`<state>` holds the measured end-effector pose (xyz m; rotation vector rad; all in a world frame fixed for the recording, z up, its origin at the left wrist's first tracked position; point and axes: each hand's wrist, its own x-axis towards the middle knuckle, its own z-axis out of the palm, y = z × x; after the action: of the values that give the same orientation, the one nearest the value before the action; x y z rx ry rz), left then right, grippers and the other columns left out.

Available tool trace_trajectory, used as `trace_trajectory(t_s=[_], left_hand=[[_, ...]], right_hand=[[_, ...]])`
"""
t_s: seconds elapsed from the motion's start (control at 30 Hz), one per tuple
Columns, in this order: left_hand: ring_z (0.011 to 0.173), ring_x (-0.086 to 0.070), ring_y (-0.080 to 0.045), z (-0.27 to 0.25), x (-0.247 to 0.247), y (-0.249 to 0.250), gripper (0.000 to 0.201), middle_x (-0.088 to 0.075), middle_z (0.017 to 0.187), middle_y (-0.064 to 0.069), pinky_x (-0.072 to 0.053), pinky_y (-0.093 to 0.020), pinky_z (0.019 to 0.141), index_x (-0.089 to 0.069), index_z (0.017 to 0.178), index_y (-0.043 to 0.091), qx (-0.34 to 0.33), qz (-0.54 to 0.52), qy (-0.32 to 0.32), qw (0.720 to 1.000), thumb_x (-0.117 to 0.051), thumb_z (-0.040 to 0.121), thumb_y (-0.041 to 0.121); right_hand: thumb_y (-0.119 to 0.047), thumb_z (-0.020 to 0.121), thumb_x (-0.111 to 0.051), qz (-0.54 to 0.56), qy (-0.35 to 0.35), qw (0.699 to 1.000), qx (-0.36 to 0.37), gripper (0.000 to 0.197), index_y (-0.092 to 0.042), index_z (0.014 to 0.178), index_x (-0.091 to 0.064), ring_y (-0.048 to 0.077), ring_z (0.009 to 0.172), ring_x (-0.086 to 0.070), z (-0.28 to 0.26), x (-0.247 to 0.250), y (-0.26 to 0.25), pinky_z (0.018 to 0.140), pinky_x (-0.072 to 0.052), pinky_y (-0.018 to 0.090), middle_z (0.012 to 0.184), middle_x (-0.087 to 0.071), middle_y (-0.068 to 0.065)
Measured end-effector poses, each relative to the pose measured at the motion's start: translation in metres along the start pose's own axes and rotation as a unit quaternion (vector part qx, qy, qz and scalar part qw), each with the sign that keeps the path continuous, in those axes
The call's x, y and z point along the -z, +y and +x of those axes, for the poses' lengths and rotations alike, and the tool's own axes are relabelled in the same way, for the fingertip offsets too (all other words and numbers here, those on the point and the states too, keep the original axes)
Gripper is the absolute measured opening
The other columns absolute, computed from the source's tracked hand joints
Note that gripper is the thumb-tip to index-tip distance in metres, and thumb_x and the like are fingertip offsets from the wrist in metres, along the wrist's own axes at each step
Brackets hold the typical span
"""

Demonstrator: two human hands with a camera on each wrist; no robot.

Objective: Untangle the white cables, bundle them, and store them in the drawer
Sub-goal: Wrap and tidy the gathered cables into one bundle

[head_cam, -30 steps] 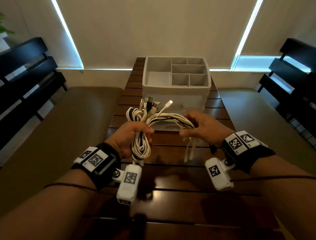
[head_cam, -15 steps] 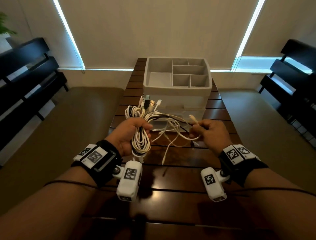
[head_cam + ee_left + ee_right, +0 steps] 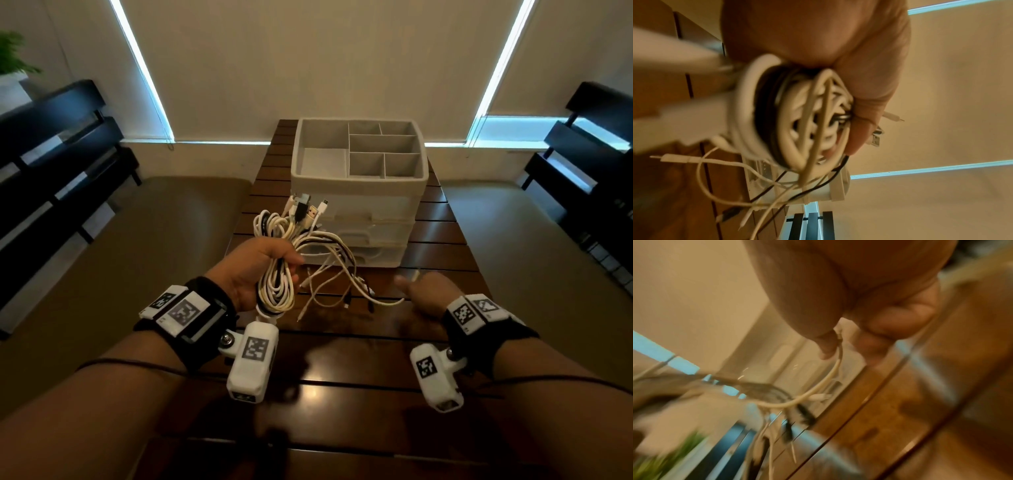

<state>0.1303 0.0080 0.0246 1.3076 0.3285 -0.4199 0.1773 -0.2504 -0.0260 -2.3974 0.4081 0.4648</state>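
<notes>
In the head view, a white drawer unit (image 3: 359, 205) stands on the slatted wooden table (image 3: 342, 342), its top tray split into compartments and its drawers facing the person. In front of the drawer unit and to its left, the left hand (image 3: 255, 272) is wrapped around a coiled bundle of white cables (image 3: 275, 284) (a few dark strands run through it), held above the table with the plugs (image 3: 306, 210) fanned out toward the unit's front. Loose cable ends (image 3: 342, 291) trail from the bundle across the space just before the drawers. The right hand (image 3: 430, 294) is in front of the drawer unit and to its right, with one white cable (image 3: 387, 303) curving up to it. In the left wrist view the fingers (image 3: 863, 129) curl tightly round the coil (image 3: 797, 116), and the drawer unit (image 3: 836, 191) shows beyond the dangling ends. The right wrist view is blurred, yet the thumb and a fingertip (image 3: 826, 345) pinch the end of a single white cable (image 3: 830, 376), which loops down toward the drawer unit's front (image 3: 797, 363).
</notes>
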Motion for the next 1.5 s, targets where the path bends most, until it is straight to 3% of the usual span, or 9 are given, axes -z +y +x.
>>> trace_trajectory(t_s=[0.1,0.23,0.43,0.6,0.77,1.0,1.13,1.3,1.5], left_hand=[[0.039,-0.051,-0.016,0.001,-0.005,-0.003,0.014,-0.049,0.045,-0.005,-0.046,-0.022,0.044,-0.052,0.055,0.009,0.001,0.007,-0.017,1.0,-0.059,0.063,0.0],[0.042,-0.052,-0.016,0.0,-0.013,-0.006,0.014,-0.05,0.048,-0.004,-0.046,-0.023,0.046,-0.055,0.057,0.009,0.008,0.016,-0.057,0.998,-0.057,0.067,-0.001],[0.041,-0.052,-0.017,0.001,-0.018,-0.006,0.019,-0.052,0.048,-0.006,-0.046,-0.024,0.046,-0.059,0.057,0.006,-0.022,0.05,-0.021,0.998,-0.058,0.072,-0.006],[0.043,-0.053,-0.017,0.007,-0.012,-0.012,0.029,-0.054,0.052,-0.006,-0.047,-0.024,0.046,-0.064,0.052,0.011,-0.056,0.032,0.042,0.997,-0.06,0.074,-0.008],[0.046,-0.054,-0.017,0.008,-0.017,-0.021,0.021,-0.057,0.054,-0.006,-0.048,-0.027,0.052,-0.068,0.062,0.011,-0.046,0.006,0.038,0.998,-0.063,0.077,-0.003],[0.049,-0.056,-0.019,0.004,-0.019,-0.021,0.019,-0.058,0.056,-0.007,-0.047,-0.029,0.055,-0.07,0.062,0.01,-0.048,0.073,0.033,0.996,-0.066,0.074,-0.004],[0.051,-0.058,-0.016,0.001,-0.025,-0.015,0.013,-0.063,0.057,-0.004,-0.048,-0.031,0.06,-0.071,0.082,0.003,-0.057,0.123,0.027,0.99,-0.066,0.074,-0.006],[0.047,-0.055,-0.018,0.002,-0.025,-0.014,0.021,-0.058,0.054,-0.007,-0.047,-0.03,0.057,-0.066,0.06,0.008,-0.052,0.087,0.021,0.995,-0.063,0.075,-0.007],[0.044,-0.054,-0.017,0.003,-0.017,-0.014,0.017,-0.054,0.051,-0.006,-0.047,-0.029,0.054,-0.068,0.062,0.009,-0.048,0.03,-0.003,0.998,-0.063,0.071,-0.004]], right_hand=[[-0.078,0.071,-0.053,0.024,0.096,0.982,0.162,0.091,-0.017,0.137,-0.041,0.025,0.125,-0.047,-0.009,-0.002,-0.014,0.1,-0.042,0.042,0.139,-0.047,0.008],[-0.058,0.066,-0.076,0.039,-0.004,0.931,0.363,0.088,-0.033,0.141,-0.036,0.013,0.132,-0.038,-0.033,-0.006,-0.045,0.108,-0.035,0.036,0.146,-0.04,-0.005],[-0.007,0.086,-0.062,0.076,-0.112,0.92,0.367,0.013,-0.014,0.098,-0.061,0.015,0.08,-0.064,-0.025,-0.009,-0.053,0.077,-0.054,0.038,0.088,-0.066,0.005],[-0.043,0.091,-0.046,0.25,-0.198,0.88,0.352,0.037,-0.008,0.088,-0.057,0.013,0.048,-0.039,-0.035,-0.009,-0.043,0.048,-0.035,0.027,0.058,-0.041,0.003],[-0.045,0.1,-0.032,0.133,-0.119,0.904,0.389,0.047,-0.015,0.079,-0.061,0.003,0.044,-0.039,-0.027,-0.017,-0.042,0.049,-0.032,0.024,0.055,-0.044,-0.008],[-0.05,0.097,-0.035,-0.053,-0.178,0.909,0.373,0.044,-0.021,0.083,-0.065,0.007,0.06,-0.058,-0.043,0.007,-0.045,0.061,-0.045,0.02,0.068,-0.064,-0.004],[-0.03,0.1,-0.045,0.065,-0.222,0.913,0.337,0.025,-0.027,0.081,-0.061,-0.001,0.063,-0.061,-0.046,0.012,-0.05,0.063,-0.047,0.016,0.073,-0.066,-0.008],[-0.035,0.101,-0.037,-0.068,-0.076,0.906,0.412,0.034,-0.023,0.074,-0.053,0.013,0.063,-0.05,-0.046,-0.001,-0.053,0.065,-0.039,0.03,0.068,-0.053,-0.004],[-0.04,0.1,-0.037,0.074,-0.117,0.915,0.379,0.04,-0.013,0.077,-0.056,0.011,0.056,-0.044,-0.042,-0.003,-0.035,0.06,-0.039,0.031,0.063,-0.049,-0.003]])
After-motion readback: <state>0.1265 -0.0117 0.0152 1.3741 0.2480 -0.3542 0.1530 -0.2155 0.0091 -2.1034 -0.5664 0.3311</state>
